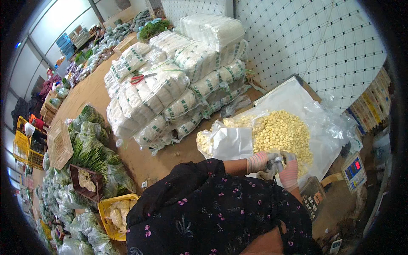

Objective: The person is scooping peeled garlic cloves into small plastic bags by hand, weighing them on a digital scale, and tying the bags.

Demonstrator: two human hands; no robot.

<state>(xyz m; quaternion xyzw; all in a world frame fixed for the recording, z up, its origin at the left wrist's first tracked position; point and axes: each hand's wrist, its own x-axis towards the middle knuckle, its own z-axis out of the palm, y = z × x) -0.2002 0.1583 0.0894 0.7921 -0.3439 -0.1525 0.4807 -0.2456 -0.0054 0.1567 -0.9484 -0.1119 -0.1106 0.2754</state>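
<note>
Both my hands, in grey-palmed gloves with striped cuffs, meet at the near edge of a heap of peeled garlic cloves (280, 130). My left hand (269, 161) and my right hand (288, 159) close on the gathered neck of a clear plastic bag (278, 161) between them; the bag's body is mostly hidden below them. The cloves lie on a white sheet (322, 127) over a low table. Left of the heap, a white sheet piece (232, 142) partly covers bagged cloves (204, 142).
A digital scale display (354, 172) stands at the right, beside the scale's dark platform (313, 197). Wrapped white bales (178, 86) are stacked ahead, with red-handled scissors (142, 78) on top. A yellow crate (105, 212) and bagged greens (92, 143) are at the left.
</note>
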